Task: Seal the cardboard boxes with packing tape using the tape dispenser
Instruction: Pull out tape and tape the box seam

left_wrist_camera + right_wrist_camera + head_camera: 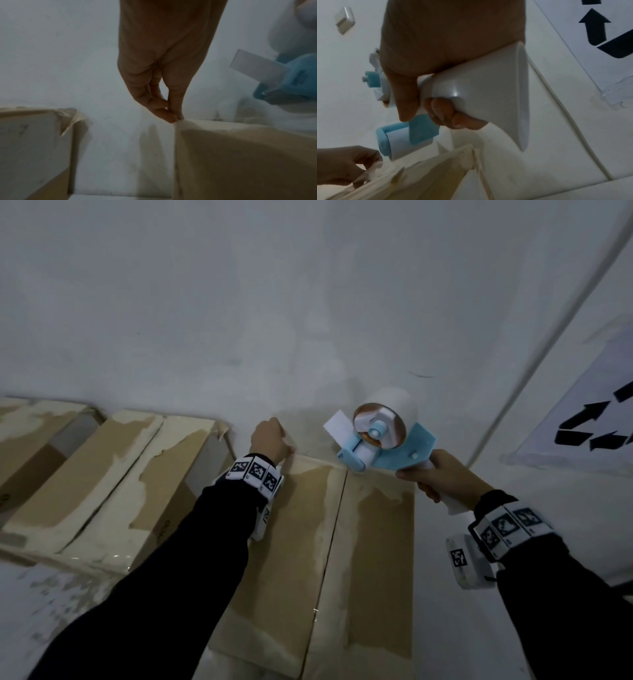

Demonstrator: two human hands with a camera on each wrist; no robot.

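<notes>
A closed cardboard box (pixel 298 525) lies in front of me, its two top flaps meeting at a middle seam (pixel 334 525). My left hand (pixel 286 451) is at the box's far left corner; in the left wrist view its thumb and forefinger (pixel 174 118) pinch the corner of the flap (pixel 240 155). My right hand (pixel 435 477) grips the white handle (pixel 471 94) of the blue tape dispenser (pixel 383 436). The dispenser hovers just above the far end of the seam. A short loose tape end (pixel 339 424) sticks out of it toward my left hand.
More cardboard boxes (pixel 102 474) stand to the left, one with open flaps (pixel 34 446). A white wall rises right behind the boxes. A thin cable (pixel 534 354) and a sheet with black arrows (pixel 589 419) are on the wall at right.
</notes>
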